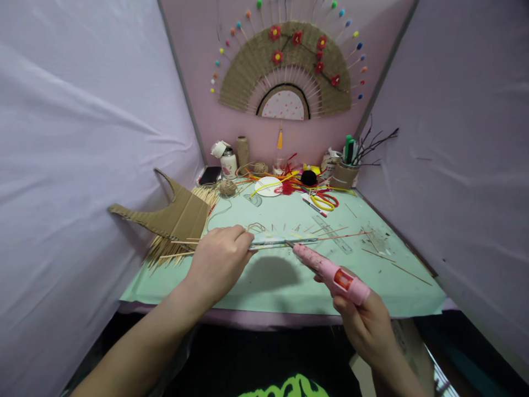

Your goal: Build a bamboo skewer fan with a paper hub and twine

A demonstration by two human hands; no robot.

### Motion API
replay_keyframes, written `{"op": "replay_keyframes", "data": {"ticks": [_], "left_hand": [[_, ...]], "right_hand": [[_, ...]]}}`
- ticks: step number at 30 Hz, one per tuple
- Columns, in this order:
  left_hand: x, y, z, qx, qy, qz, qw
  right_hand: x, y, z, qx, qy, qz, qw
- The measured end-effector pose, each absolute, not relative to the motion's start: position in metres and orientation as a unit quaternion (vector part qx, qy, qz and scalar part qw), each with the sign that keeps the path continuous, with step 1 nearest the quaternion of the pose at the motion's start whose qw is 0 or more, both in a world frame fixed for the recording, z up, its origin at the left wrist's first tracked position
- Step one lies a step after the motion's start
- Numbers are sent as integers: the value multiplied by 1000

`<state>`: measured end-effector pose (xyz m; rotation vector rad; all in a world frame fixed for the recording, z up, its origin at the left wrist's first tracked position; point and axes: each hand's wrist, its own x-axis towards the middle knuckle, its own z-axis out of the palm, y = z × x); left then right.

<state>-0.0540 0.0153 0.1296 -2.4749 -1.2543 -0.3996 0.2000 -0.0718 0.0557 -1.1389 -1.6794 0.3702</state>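
Right hand (pixel 367 326) clasps a pink hot-glue gun (pixel 324 269); left hand (pixel 222 258) grips a stick bundle (pixel 268 243), probably light, brittle, best held mid-length.

Your left hand (pixel 225 256) hides part of the thin strip (pixel 268 244) it grips; your right hand (pixel 367 322) covers the handle of the pink glue gun (pixel 330 270). The view's bottom cuts off your forearms (pixel 140 342) and shirt lettering (pixel 289 389). Cardboard (pixel 185 212) covers some sticks (pixel 163 256) at the desk's (pixel 392 292) left edge; specks (pixel 381 241) near its right edge are too small to identify.
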Motion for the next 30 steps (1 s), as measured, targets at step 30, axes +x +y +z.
{"op": "replay_keyframes", "data": {"ticks": [30], "left_hand": [[-54,14,134,-869,-448,-131,166]], "right_hand": [[196,-71,55,-487,-702,159,494]]}}
